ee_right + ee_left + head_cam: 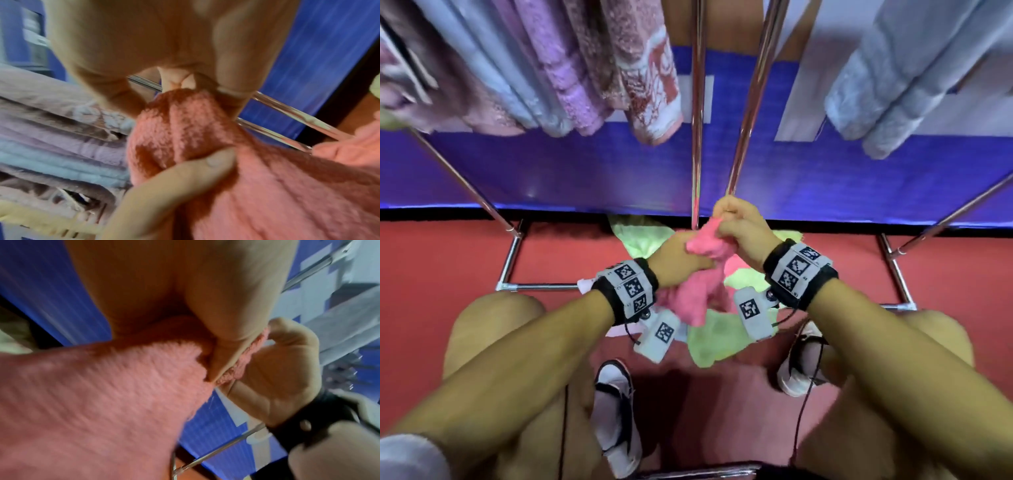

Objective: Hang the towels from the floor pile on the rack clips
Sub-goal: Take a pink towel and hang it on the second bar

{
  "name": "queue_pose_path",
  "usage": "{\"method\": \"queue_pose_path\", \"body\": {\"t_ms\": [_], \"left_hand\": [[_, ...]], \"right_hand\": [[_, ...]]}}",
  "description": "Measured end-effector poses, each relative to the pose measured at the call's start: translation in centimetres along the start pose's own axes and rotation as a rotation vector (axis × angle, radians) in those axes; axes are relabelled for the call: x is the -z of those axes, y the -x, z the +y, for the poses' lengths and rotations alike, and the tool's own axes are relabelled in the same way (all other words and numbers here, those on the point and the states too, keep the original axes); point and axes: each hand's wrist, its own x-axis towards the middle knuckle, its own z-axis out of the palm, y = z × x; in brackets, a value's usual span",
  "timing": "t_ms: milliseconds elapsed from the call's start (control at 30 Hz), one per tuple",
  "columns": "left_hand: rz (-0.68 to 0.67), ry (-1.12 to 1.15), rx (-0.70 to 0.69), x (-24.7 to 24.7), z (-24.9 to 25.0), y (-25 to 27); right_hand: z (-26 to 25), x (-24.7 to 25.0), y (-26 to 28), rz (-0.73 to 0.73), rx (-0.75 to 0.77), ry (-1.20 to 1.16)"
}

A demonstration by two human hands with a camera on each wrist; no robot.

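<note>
Both hands hold one pink towel [700, 287] above the floor pile. My right hand [739, 228] grips its bunched top edge, fingers curled, close to the chrome rack posts [698, 137]. My left hand [681, 255] grips the towel just below and to the left. In the right wrist view the pink towel [185, 129] is bunched under the right hand's fingers, and the left thumb [195, 164] presses on it. In the left wrist view the pink towel [92, 394] fills the lower left. Light green towels [709, 342] lie on the floor under the hands.
Several towels [571, 68] in pink, lilac and pale blue hang on the rack at upper left, pale blue ones [893, 78] at upper right. The rack's chrome base bars [512, 260] frame the red floor. A blue panel stands behind. My knees and shoes are below.
</note>
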Motion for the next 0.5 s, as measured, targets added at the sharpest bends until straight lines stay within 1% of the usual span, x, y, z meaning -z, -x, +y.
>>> {"method": "queue_pose_path", "body": {"t_ms": [67, 133, 167, 233, 333, 367, 400, 433, 500], "left_hand": [[0.081, 0.134, -0.002, 0.1, 1.9, 1.0], [0.169, 0.331, 0.012, 0.3, 3.8, 2.4], [0.219, 0.45, 0.016, 0.5, 4.6, 3.2], [0.294, 0.655, 0.016, 0.7, 6.0, 4.7], [0.313, 0.814, 0.046, 1.3, 7.1, 6.5], [0.324, 0.842, 0.068, 1.6, 7.2, 7.0], [0.348, 0.859, 0.089, 1.8, 7.2, 7.4], [0.386, 0.858, 0.101, 2.0, 7.2, 7.7], [0.469, 0.856, 0.114, 1.9, 6.8, 8.1]], "right_hand": [[-1.5, 0.4, 1.7, 0.14, -0.012, -0.062], [-2.3, 0.5, 3.5, 0.182, -0.065, -0.101], [-2.4, 0.4, 4.5, 0.157, -0.088, -0.078], [-1.4, 0.3, 6.4, 0.023, -0.1, 0.095], [0.1, 0.1, 9.0, -0.193, -0.068, 0.471], [0.4, -0.1, 9.6, -0.245, -0.059, 0.552], [0.7, -0.3, 10.0, -0.276, -0.052, 0.602], [1.0, -0.5, 10.3, -0.277, -0.033, 0.638], [1.6, -0.8, 10.9, -0.22, 0.04, 0.662]]}}
